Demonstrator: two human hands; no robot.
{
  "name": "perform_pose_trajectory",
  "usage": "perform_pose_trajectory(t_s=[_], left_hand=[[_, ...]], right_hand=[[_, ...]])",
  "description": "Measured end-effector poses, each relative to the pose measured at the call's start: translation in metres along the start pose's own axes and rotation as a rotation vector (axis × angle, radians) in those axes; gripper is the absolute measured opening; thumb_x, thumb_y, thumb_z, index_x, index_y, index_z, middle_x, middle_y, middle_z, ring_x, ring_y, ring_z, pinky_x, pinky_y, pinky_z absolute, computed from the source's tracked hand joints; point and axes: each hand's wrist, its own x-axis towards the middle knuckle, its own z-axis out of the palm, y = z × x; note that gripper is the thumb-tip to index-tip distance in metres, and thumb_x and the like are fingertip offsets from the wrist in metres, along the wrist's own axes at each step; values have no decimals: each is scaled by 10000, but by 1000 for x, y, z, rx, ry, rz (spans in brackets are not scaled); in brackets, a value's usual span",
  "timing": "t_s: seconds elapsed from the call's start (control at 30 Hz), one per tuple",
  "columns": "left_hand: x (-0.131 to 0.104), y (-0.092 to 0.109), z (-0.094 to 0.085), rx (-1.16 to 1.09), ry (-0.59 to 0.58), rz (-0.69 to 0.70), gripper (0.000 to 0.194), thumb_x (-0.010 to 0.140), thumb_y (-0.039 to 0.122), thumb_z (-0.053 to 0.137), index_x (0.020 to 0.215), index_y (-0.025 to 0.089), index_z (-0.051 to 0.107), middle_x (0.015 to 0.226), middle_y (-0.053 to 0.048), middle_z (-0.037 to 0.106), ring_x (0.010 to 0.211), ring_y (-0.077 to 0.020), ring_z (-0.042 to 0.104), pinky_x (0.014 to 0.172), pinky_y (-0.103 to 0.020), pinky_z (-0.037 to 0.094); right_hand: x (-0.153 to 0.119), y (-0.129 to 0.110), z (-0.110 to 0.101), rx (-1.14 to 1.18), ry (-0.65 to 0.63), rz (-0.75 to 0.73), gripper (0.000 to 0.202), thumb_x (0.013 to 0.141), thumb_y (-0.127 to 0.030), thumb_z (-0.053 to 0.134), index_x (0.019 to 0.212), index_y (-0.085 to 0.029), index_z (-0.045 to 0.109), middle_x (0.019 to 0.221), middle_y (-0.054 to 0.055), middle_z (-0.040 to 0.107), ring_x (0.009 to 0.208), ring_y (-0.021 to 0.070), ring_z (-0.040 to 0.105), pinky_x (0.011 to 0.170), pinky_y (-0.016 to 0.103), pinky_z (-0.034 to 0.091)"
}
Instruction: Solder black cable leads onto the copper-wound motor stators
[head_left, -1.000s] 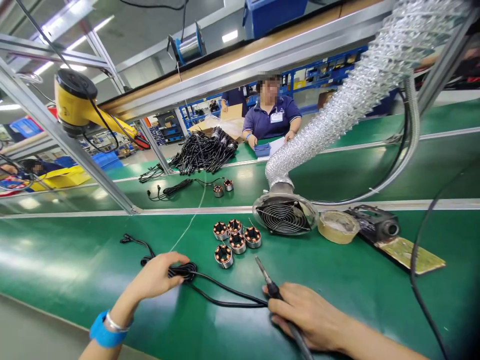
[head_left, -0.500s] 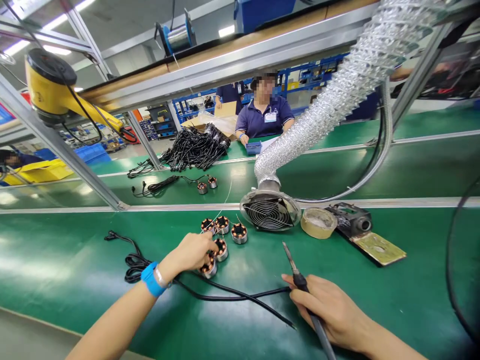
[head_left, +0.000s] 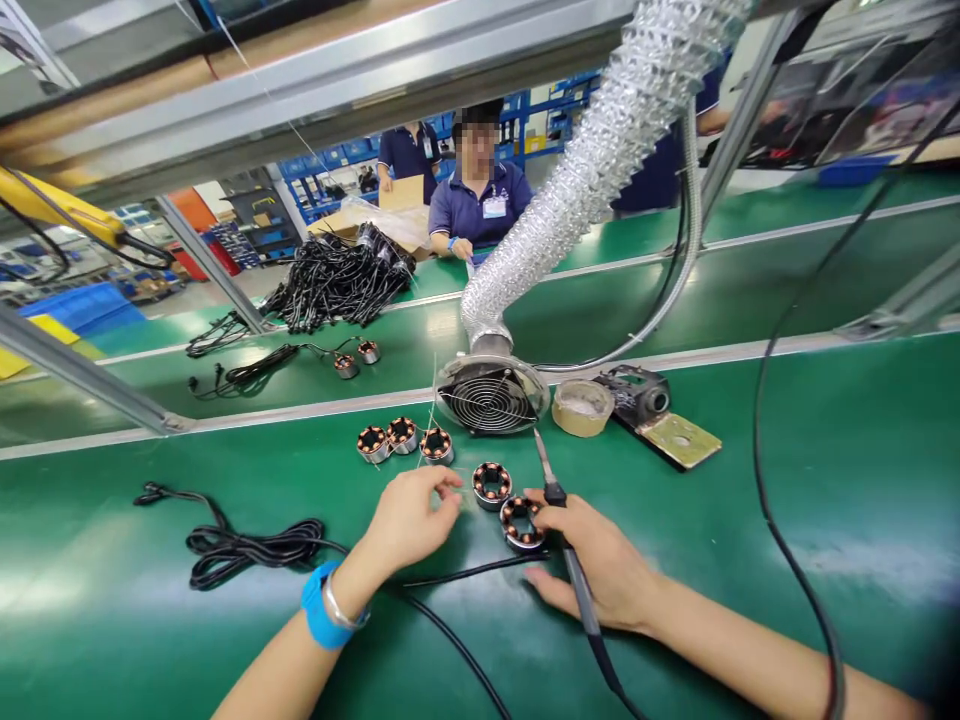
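Note:
My right hand (head_left: 600, 565) is wrapped round a soldering iron (head_left: 574, 580), its tip pointing up and away. The fingertips of that hand touch the nearest stator (head_left: 523, 524), a ring with copper windings. Beside it sits another stator (head_left: 492, 486). My left hand (head_left: 412, 520) is just left of these two, fingers curled, with a thin solder wire (head_left: 430, 410) running down to it; the grip itself is partly hidden. Behind that hand stand more stators (head_left: 402, 435) in a row. A black cable (head_left: 472, 574) passes under my hands, its coil (head_left: 255, 550) lying to the left.
A fan-faced fume extractor (head_left: 491, 400) with a silver duct (head_left: 570, 190) stands at the back. Right of it are a tape roll (head_left: 582, 408) and a soldering iron stand (head_left: 649, 405). A co-worker (head_left: 480, 200) sits beyond, near piled cables (head_left: 337, 280).
The view has shifted to the right. Two stators now stand apart from the others, further right. My left hand has come off them, and my right hand has moved in to touch the nearest.

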Motion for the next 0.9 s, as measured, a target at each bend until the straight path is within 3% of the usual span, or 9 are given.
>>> perform_pose_trajectory(t_s=[0.1,0.2,0.33,0.43,0.53,0.67,0.73,0.8,0.9], left_hand=[[-1,-3,1,-72,-37,-8,203,863,230,475,905,233,673,813,17,714,658,-150,628,650,-261,461],[-5,-1,13,-71,-43,15,208,893,229,438,946,248,638,811,11,718,711,-167,651,663,-272,463],[-11,-4,32,65,-51,43,245,913,241,421,1069,273,606,1190,-16,683,1016,-221,660,803,-329,491],[-13,-6,39,74,-50,43,296,924,235,400,1143,267,597,1346,-23,593,1119,-228,623,846,-345,498],[-11,-2,41,6,-33,67,304,942,230,373,1089,251,638,1144,-27,691,1007,-207,654,846,-328,491],[-11,8,41,-214,-129,206,317,956,248,388,1160,257,631,1158,-16,690,1038,-189,629,895,-290,442],[-11,10,41,-257,-202,220,264,936,268,434,1080,247,654,978,-8,712,863,-176,635,752,-264,435],[-11,11,41,-326,-271,158,183,897,290,489,891,214,656,675,27,602,613,-136,519,584,-243,346],[-4,12,40,-594,-396,2,227,828,372,555,704,181,552,534,67,378,510,-99,310,507,-238,226]], right_hand=[[4,0,8,9,41,50,343,825,-247,620,1123,-187,461,1153,172,596,1048,286,615,832,426,557],[10,0,7,96,17,18,347,814,-180,566,1136,-192,439,1128,151,603,1041,255,617,828,383,555],[9,-2,-8,144,-101,-70,416,758,-173,561,1155,-190,439,1128,142,593,1142,289,558,930,467,493],[3,-3,-11,41,-36,21,518,751,-285,688,1187,-186,426,1142,166,570,1044,317,575,852,496,514],[-5,-2,-6,111,3,74,531,769,-265,699,1206,-198,405,1071,134,582,890,256,607,742,398,549],[-11,5,-7,344,-66,-23,517,758,-113,582,1228,-198,385,1145,131,563,1065,245,599,894,376,525],[-12,9,-9,371,-92,-53,543,758,-101,585,1254,-188,381,1181,140,559,1129,249,575,950,376,500],[-13,11,-10,370,-105,-53,558,765,-125,615,1270,-182,386,1202,148,553,1124,247,575,943,364,502],[-16,11,-9,375,-108,-15,565,766,-141,628,1275,-185,389,1209,145,550,1066,234,592,891,345,521]])
